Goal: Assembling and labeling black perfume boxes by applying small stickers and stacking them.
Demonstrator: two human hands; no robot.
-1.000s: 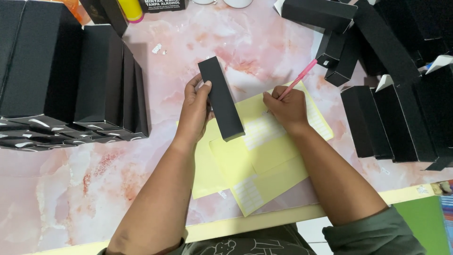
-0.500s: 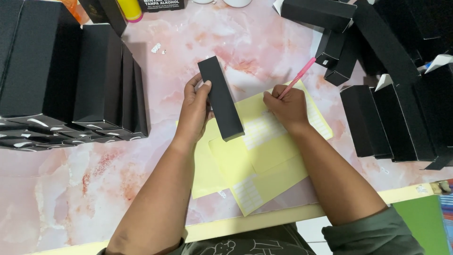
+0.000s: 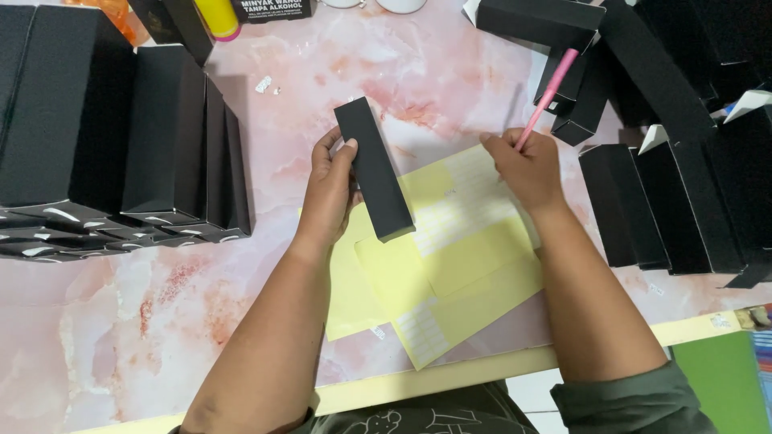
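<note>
Black and slim, the narrow box (image 3: 374, 169) sits gripped in the left hand (image 3: 330, 193) over the yellow sheets (image 3: 450, 273), so it should stay steady and clear while the right hand (image 3: 527, 169), clasping the pink pen (image 3: 547, 96), writes.

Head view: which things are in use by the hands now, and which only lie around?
In use:
left hand holds slim black box
right hand holds pink pen
yellow sheets under both

Lying about:
black box stacks, left
black boxes, right
yellow bottle
</note>
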